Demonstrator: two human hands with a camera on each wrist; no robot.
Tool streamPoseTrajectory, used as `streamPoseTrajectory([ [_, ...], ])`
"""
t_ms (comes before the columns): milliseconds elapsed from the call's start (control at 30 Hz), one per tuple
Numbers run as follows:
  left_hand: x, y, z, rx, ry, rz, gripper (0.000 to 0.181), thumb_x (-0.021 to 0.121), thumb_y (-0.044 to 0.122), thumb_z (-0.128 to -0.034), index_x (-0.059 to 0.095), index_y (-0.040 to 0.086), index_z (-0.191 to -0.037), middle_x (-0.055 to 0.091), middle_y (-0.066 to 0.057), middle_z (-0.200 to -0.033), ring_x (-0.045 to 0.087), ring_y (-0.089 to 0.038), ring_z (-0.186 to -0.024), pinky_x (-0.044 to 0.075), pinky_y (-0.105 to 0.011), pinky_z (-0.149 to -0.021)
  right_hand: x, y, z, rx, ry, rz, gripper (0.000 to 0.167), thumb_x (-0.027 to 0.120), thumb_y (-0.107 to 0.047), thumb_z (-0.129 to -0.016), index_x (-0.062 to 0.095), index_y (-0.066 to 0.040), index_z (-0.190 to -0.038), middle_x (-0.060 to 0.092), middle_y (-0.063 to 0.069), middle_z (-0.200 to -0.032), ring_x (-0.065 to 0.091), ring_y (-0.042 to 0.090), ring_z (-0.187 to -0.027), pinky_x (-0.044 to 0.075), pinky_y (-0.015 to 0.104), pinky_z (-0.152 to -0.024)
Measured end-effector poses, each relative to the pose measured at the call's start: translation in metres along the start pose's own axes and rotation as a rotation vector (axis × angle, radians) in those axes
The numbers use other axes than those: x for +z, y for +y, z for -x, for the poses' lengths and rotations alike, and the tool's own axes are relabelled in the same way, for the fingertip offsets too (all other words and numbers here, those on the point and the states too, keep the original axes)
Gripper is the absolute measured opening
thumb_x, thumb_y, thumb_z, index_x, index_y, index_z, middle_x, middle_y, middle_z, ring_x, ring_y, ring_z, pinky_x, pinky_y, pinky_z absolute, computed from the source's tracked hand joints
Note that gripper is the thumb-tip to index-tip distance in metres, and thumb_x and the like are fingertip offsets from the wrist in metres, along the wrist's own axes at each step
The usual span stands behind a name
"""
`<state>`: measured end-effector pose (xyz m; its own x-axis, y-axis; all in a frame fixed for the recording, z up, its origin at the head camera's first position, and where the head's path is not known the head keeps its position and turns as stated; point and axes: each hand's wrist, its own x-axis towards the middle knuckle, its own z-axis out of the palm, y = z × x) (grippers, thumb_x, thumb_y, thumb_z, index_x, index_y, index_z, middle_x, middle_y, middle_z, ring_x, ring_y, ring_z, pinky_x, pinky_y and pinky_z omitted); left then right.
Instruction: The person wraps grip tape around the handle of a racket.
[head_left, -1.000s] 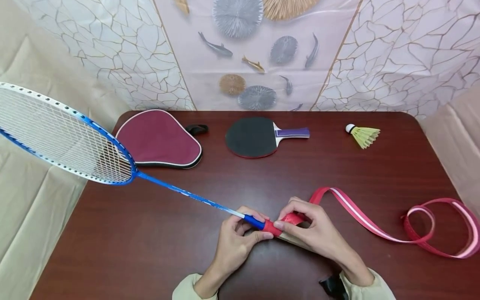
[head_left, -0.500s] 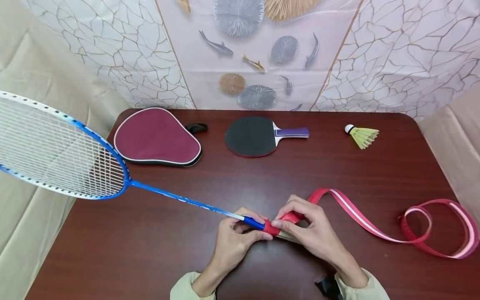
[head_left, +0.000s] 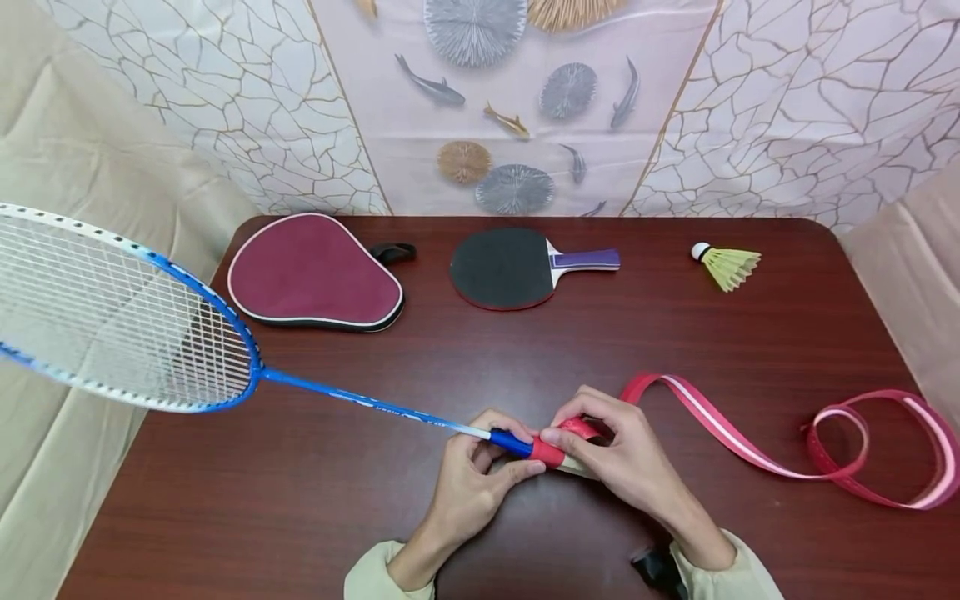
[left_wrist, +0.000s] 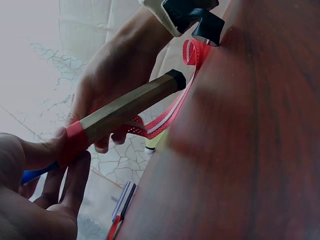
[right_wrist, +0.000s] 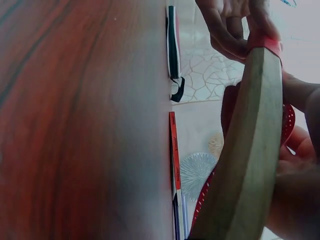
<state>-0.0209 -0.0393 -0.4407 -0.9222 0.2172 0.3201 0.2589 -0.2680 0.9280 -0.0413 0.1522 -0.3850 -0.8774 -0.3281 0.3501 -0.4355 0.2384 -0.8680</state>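
A blue and white badminton racket [head_left: 375,405] is held above the table, its strung head reaching past the left edge of the head view. My left hand [head_left: 468,492] grips it at the blue cone, thumb and fingers around the top of the handle. Red perforated grip tape [head_left: 720,421] with a pale central stripe circles the handle's top end. My right hand [head_left: 630,450] pinches this tape close to the wrap. Below the red band, the wooden handle [left_wrist: 130,107] is bare down to its dark end cap. From the right hand, the loose tape trails rightward into a coil.
Along the back of the brown table [head_left: 300,500] lie a maroon paddle case [head_left: 315,271], a black table tennis paddle [head_left: 502,271] with a purple handle, and a yellow shuttlecock [head_left: 727,265]. A black object [head_left: 658,573] sits by the right sleeve. A patterned cloth hangs behind.
The racket's head has swung down toward the front of the table and its face has turned slightly. Both hands stay nearly in place, still holding the racket and the tape.
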Motion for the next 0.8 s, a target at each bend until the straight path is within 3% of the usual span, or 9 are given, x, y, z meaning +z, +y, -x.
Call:
streamPoseTrajectory([
  [233,-0.002,0.000,0.000,-0.057,-0.025,0.015,0.035,0.073,-0.006,-0.0835,0.053,0.002,-0.111,0.063,-0.015,-0.109,0.065,-0.031,-0.099,0.055,-0.039,-0.086,0.000,0.029,0.009,0.149,-0.110,-0.141,0.015,0.075,-0.005,-0.086,0.067,-0.017,-0.092,0.062,0.000,-0.084,0.060,0.018,-0.068,0.050,0.026,-0.055],
  [367,-0.001,0.000,0.002,-0.047,-0.067,0.043,0.034,0.071,-0.008,-0.0849,0.052,0.001,-0.111,0.060,-0.017,-0.113,0.062,-0.033,-0.104,0.053,-0.038,-0.090,0.000,0.035,0.012,0.230,-0.160,-0.251,0.010,0.072,-0.006,-0.089,0.068,-0.013,-0.095,0.065,0.007,-0.090,0.065,0.021,-0.067,0.054,0.031,-0.054],
  [500,0.001,0.003,0.001,-0.032,-0.073,0.034,0.040,0.074,-0.009,-0.0820,0.053,0.001,-0.115,0.056,-0.020,-0.115,0.059,-0.032,-0.106,0.051,-0.039,-0.093,0.001,0.036,0.012,0.203,-0.130,-0.270,0.012,0.074,-0.004,-0.087,0.069,-0.012,-0.094,0.065,0.009,-0.087,0.061,0.019,-0.068,0.051,0.028,-0.052],
  [667,0.003,0.004,0.000,-0.086,0.001,-0.052,0.042,0.079,-0.006,-0.0776,0.056,0.002,-0.113,0.060,-0.016,-0.107,0.063,-0.022,-0.093,0.055,-0.037,-0.083,0.003,0.033,0.012,0.141,-0.112,-0.280,0.016,0.076,0.001,-0.083,0.069,-0.011,-0.092,0.062,0.008,-0.086,0.056,0.017,-0.066,0.048,0.025,-0.049],
  [800,0.002,-0.002,0.001,-0.081,0.027,-0.087,0.035,0.080,-0.001,-0.0786,0.060,0.005,-0.106,0.063,-0.010,-0.101,0.066,-0.021,-0.086,0.058,-0.039,-0.075,0.002,0.032,0.012,0.194,-0.134,-0.291,0.014,0.077,-0.002,-0.084,0.068,-0.010,-0.092,0.063,0.009,-0.084,0.059,0.017,-0.065,0.052,0.027,-0.051],
])
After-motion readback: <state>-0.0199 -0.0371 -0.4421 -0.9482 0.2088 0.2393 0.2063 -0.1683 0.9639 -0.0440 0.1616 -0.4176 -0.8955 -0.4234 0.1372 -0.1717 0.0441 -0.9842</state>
